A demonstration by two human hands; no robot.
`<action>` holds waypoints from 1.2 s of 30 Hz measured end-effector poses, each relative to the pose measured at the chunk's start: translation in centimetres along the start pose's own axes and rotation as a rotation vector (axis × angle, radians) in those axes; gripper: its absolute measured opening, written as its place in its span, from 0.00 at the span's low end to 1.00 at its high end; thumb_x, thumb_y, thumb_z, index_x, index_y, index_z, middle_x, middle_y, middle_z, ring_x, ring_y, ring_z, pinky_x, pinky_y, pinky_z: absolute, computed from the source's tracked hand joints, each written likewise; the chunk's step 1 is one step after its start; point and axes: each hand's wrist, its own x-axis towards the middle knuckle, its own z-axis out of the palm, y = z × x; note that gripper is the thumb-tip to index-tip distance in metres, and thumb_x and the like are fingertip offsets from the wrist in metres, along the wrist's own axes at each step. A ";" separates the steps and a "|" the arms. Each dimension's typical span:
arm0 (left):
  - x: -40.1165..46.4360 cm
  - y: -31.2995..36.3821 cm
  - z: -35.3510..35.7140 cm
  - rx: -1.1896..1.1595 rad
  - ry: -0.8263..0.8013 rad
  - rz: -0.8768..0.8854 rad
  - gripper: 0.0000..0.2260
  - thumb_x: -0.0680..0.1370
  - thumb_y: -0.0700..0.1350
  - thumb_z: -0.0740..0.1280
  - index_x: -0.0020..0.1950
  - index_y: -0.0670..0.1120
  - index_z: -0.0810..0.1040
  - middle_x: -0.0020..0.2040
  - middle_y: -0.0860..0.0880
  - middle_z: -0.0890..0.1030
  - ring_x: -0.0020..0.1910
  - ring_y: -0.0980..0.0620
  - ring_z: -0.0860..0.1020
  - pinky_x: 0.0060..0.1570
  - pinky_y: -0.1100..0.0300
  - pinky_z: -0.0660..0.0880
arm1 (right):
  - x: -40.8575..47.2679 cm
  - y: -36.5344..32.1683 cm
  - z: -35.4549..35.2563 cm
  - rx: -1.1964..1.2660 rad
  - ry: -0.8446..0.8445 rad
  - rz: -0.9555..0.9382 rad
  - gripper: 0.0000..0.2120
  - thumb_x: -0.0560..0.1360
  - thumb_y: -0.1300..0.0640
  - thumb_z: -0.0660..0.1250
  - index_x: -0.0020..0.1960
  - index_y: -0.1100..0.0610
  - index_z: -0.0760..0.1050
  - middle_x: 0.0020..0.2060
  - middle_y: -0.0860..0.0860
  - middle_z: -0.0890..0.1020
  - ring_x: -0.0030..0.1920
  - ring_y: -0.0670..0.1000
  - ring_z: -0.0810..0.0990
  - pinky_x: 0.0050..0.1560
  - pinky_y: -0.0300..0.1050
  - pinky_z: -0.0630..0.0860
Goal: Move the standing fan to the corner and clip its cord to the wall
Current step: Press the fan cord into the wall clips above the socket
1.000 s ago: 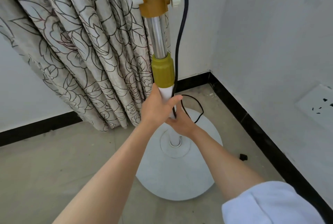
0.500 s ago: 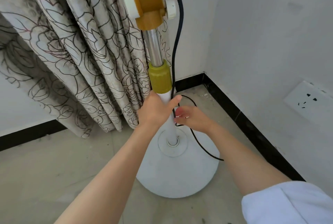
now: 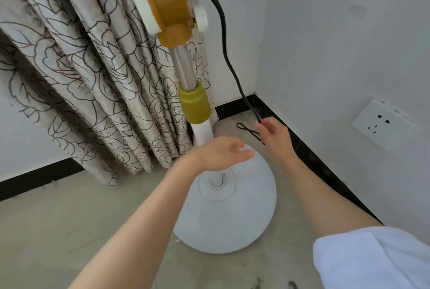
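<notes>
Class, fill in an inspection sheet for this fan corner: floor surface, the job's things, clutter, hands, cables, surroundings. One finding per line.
Surface: grey floor, dusty, with small dark specks near the bottom edge.
Job's things: standing fan upright near the corner, its round white base flat on the floor; no wall clip seen.
Clutter: nothing seen apart from the specks.
Hands: left hand open, off the pole; right hand pinching the cord.
Cables: black cord hangs from the fan's yellow housing down to the right hand, with a loop beside it.
Surroundings: patterned curtain behind the fan, white walls, black skirting, wall socket on the right, nothing plugged in.
</notes>
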 end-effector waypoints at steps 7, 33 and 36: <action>5.2 4.8 2.1 -0.368 0.526 0.072 0.11 0.77 0.51 0.61 0.46 0.45 0.75 0.37 0.47 0.77 0.40 0.49 0.76 0.46 0.54 0.73 | -1.9 -0.7 -2.9 -0.027 -0.239 0.111 0.16 0.74 0.58 0.66 0.29 0.59 0.69 0.25 0.52 0.69 0.26 0.47 0.67 0.31 0.38 0.65; 13.2 9.1 -3.3 -1.342 0.885 -0.084 0.12 0.78 0.53 0.59 0.49 0.43 0.68 0.30 0.49 0.79 0.32 0.52 0.78 0.38 0.61 0.76 | 4.4 1.3 -12.5 -0.074 0.054 0.020 0.09 0.76 0.59 0.62 0.40 0.54 0.79 0.23 0.43 0.76 0.26 0.40 0.71 0.29 0.29 0.66; 13.2 11.3 1.0 -0.772 0.920 -0.085 0.14 0.75 0.55 0.63 0.36 0.46 0.67 0.28 0.48 0.75 0.30 0.47 0.75 0.42 0.54 0.74 | 6.4 0.1 -12.9 -0.075 0.105 -0.019 0.08 0.76 0.58 0.63 0.46 0.54 0.81 0.18 0.38 0.74 0.23 0.40 0.69 0.27 0.30 0.64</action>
